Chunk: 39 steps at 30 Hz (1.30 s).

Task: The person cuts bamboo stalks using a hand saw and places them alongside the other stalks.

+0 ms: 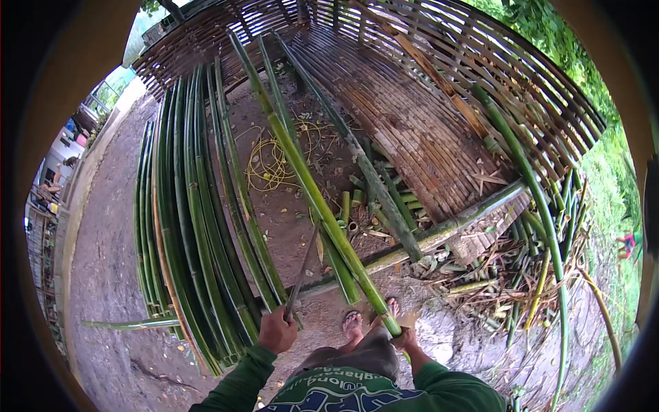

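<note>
My left hand (278,332) is closed around the handle of a machete (303,272), its dark blade pointing up and away. The blade's far end is close to a long green bamboo pole (311,192); I cannot tell whether they touch. My right hand (406,340) grips the near end of this pole at my knees. The pole slants away to the upper left. Under it lies a shorter-looking green bamboo length (338,264). Across beneath them runs a thick horizontal bamboo pole (384,259).
Several green bamboo poles (199,206) lie side by side at left. A slatted bamboo platform (412,137) with a lattice railing (480,48) stands behind. Coiled yellow rope (271,165) lies on the ground. Cut bamboo pieces (508,275) are heaped at right. A distant person (627,246) is at far right.
</note>
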Motion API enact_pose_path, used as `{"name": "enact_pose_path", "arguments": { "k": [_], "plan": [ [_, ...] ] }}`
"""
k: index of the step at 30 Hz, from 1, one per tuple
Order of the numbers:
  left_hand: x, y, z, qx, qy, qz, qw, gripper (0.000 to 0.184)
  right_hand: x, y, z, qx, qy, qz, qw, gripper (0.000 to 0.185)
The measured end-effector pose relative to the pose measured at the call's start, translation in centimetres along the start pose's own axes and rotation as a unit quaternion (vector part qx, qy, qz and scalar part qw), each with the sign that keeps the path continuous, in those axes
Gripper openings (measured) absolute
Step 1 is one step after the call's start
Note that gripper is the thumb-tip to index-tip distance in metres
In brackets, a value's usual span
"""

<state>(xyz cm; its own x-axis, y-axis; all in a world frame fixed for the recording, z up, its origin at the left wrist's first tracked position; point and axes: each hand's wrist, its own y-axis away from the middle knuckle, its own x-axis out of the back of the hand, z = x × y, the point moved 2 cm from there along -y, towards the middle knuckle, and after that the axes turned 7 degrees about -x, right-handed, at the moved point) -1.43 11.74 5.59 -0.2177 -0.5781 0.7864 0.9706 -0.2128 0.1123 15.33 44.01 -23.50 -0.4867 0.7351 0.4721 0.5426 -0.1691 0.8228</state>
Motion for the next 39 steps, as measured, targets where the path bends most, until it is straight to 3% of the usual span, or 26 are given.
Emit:
{"name": "enact_pose_path", "arguments": {
  "k": [2,6,7,8,10,11,12,13,14,17,19,21,22,25,28,34,35,39],
  "plan": [
    [-0.1,-0.6,-0.5,-0.003,0.012,0.017,1.000,0.011,1.8,2.2,-2.8,-0.023,0.033,0.071,0.997,0.049],
    [0.2,-1.7,-0.4,-0.001,0.039,0.032,0.999,0.012,2.2,-1.1,-5.1,-0.051,-0.007,0.112,0.992,0.051],
    [0.4,-1.7,0.0,0.000,0.051,0.034,0.998,0.012,2.8,-2.2,-6.3,-0.029,-0.021,0.158,0.987,0.048],
    [0.5,-1.7,0.1,0.001,0.063,0.036,0.997,0.012,6.8,-0.2,-10.9,-0.010,-0.060,0.125,0.990,0.047],
    [0.1,-1.1,-0.3,-0.016,0.080,0.052,0.995,0.013,8.9,-6.7,-14.9,0.060,-0.007,0.212,0.975,0.039],
    [-0.3,-0.4,-0.4,-0.022,0.089,0.055,0.994,0.014,11.6,-5.8,-18.5,0.192,-0.116,0.322,0.920,0.034],
    [-0.5,0.5,-0.3,-0.007,0.090,0.046,0.995,0.014,15.0,-5.3,-21.4,0.287,-0.145,0.293,0.900,0.042],
    [-0.5,1.1,-0.1,0.004,0.089,0.038,0.995,0.014,15.7,-5.6,-22.7,0.366,-0.188,0.451,0.792,0.058],
    [-0.3,1.4,0.1,0.012,0.088,0.032,0.996,0.015,16.2,-5.7,-23.3,0.322,-0.165,0.414,0.835,0.077],
    [-0.8,3.5,-0.8,0.013,0.053,0.020,0.998,0.013,15.3,2.3,-20.0,0.177,0.038,0.391,0.902,0.090],
    [-1.1,4.5,-1.4,0.008,0.068,0.007,0.998,0.014,11.6,2.9,-13.1,0.080,0.064,0.313,0.944,0.110],
    [-1.5,5.0,-1.7,0.013,0.076,-0.003,0.997,0.014,9.3,4.9,-7.9,0.007,0.060,0.254,0.965,0.112],
    [-1.4,4.9,-1.4,0.016,0.069,-0.011,0.997,0.014,8.4,5.3,-5.3,-0.024,0.011,0.175,0.984,0.112],
    [-1.8,4.3,-1.2,0.013,0.073,-0.018,0.997,0.015,7.0,7.5,-2.0,-0.088,0.030,0.131,0.987,0.080],
    [-1.6,3.4,-0.6,-0.003,0.086,-0.032,0.996,0.015,7.0,7.0,-2.4,-0.080,0.027,0.111,0.990,0.058],
    [-0.5,2.8,0.8,-0.054,0.082,-0.043,0.994,0.014,8.4,5.2,-0.8,-0.075,-0.007,0.121,0.990,0.055],
    [-0.3,2.5,1.0,-0.058,0.064,-0.037,0.996,0.015,7.6,2.9,1.5,-0.049,0.028,0.182,0.982,0.050],
    [-0.4,2.5,2.0,-0.058,0.058,-0.119,0.989,0.018,10.9,4.5,1.4,-0.075,-0.009,0.204,0.976,0.033]
  ]
}}
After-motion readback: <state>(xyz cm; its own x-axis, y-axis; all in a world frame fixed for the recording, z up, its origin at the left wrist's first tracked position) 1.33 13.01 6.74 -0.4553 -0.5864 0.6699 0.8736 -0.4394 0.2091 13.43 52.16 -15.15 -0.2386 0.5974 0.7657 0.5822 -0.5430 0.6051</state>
